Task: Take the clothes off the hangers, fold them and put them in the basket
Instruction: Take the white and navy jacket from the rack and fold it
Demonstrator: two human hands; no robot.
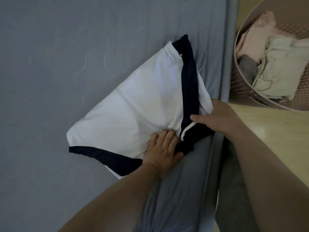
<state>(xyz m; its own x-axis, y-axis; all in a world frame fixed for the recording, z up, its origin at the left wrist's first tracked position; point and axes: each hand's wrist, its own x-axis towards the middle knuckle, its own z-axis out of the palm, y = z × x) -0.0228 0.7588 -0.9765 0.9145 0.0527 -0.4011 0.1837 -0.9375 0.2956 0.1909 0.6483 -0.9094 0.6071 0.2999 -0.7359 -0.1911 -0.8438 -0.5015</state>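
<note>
One folded white navy-trimmed shirt, left grip flat atop, right grip clenched on edge

The garment is matt white cloth with dark navy cloth bands. The bed sheet is matt grey cloth, creased along the bed's right edge. The basket is smooth perforated plastic with a faint sheen. The folded clothes inside are matt cloth. The floor is pale, smooth and wood-look, slightly glossy.

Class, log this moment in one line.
folding | left hand: presses white garment | right hand: grips its edge | basket: clothes inside
</note>
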